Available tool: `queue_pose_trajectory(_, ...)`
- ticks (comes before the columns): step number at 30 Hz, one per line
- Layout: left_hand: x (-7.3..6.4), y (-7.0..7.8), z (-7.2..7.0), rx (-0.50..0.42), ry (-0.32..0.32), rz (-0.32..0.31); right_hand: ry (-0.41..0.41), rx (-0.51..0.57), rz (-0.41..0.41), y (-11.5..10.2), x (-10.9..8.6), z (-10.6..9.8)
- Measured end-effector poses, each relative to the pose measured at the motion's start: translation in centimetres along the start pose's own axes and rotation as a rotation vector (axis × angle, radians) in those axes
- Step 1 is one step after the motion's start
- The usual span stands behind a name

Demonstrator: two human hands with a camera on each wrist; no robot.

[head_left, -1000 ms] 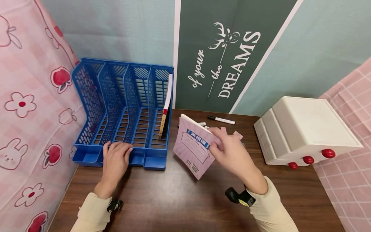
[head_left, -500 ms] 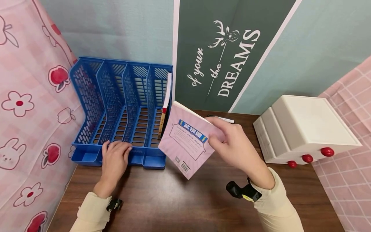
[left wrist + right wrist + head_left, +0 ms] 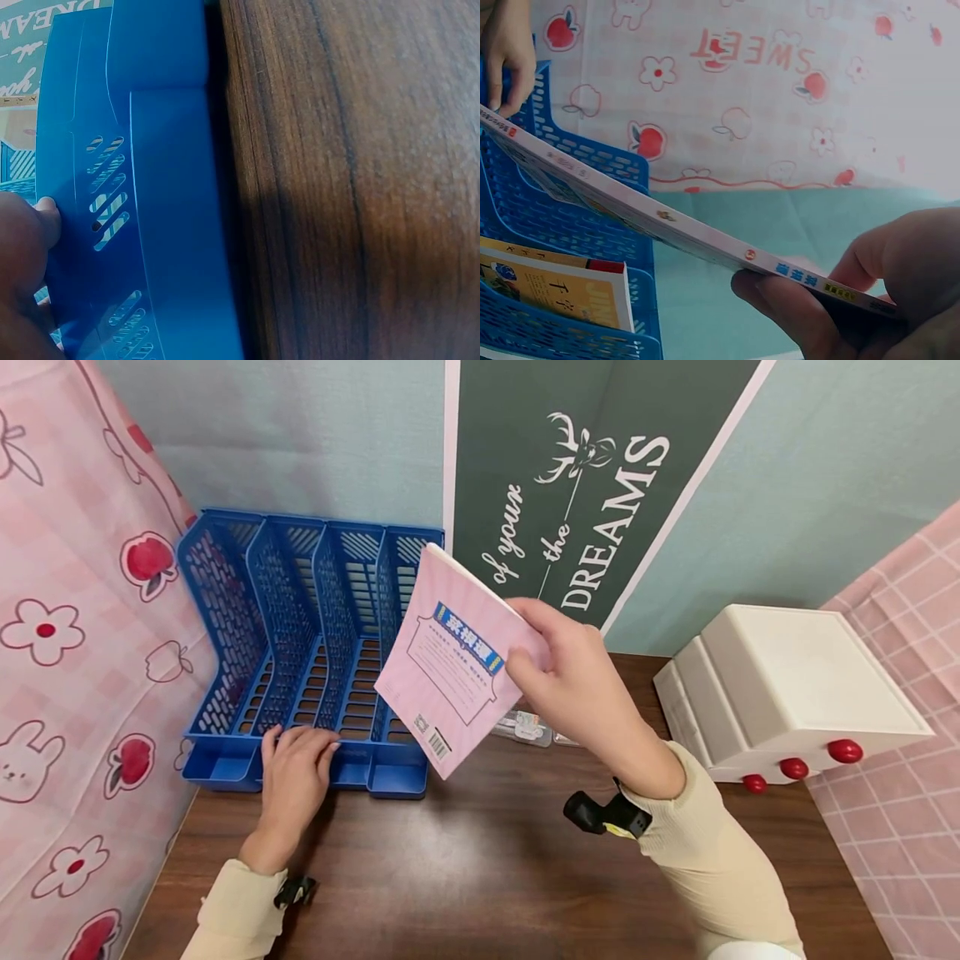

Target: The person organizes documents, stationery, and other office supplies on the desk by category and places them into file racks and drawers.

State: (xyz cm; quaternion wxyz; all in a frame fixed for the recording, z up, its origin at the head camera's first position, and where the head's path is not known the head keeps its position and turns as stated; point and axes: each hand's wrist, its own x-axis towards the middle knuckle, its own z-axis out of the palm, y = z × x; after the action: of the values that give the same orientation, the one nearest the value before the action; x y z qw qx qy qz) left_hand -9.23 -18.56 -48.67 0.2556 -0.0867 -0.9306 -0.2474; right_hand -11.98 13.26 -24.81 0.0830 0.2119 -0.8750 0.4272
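Observation:
My right hand [image 3: 577, 681] pinches a thin pink book [image 3: 450, 660] by one edge, thumb on the back cover. The book hangs tilted in the air, overlapping the rightmost slot of a blue file rack [image 3: 397, 781] in the head view. The right wrist view shows its spine edge-on, with fingers [image 3: 795, 304] below it. A yellow book [image 3: 555, 292] stands in the rack's end slot; the pink book hides it from the head view. My left hand [image 3: 296, 777] grips the rack's front rim, its fingers hooked over the edge.
A white drawer unit [image 3: 795, 685] with red knobs stands at the right on the wooden table [image 3: 465, 877]. Small clear packets [image 3: 528, 728] lie partly under my right hand. A pink curtain [image 3: 82, 693] borders the left side; a green banner [image 3: 510, 460] hangs behind.
My right hand has lifted the pink book up and leftward, so it now covers the yellow book and the rack's right slot. Clear packets have come into sight. My left hand stays put.

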Motion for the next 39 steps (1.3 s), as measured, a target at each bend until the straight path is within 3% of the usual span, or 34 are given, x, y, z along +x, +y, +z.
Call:
queue_pose_trajectory(6,0.0,0.0,0.0,-0.016,0.013,0.003,0.01,-0.013,-0.058,-0.7,1.3,1.3)
queue_pose_trajectory(14,-0.1,-0.2,0.1,-0.009,0.002,0.004,0.073,-0.129,-0.123,-1.3,2.3,2.3)
queue_pose_trajectory(25,-0.1,-0.1,0.1,-0.013,0.011,0.005,0.089,-0.156,-0.078,-1.8,4.5,3.5)
queue_pose_trajectory(35,-0.1,0.0,0.1,-0.023,0.027,0.015,0.195,-0.315,-0.12,-2.0,5.2,4.3)
queue_pose_trajectory(39,0.0,0.0,0.1,-0.023,0.03,0.015,0.196,-0.355,-0.098,-2.2,5.3,4.4)
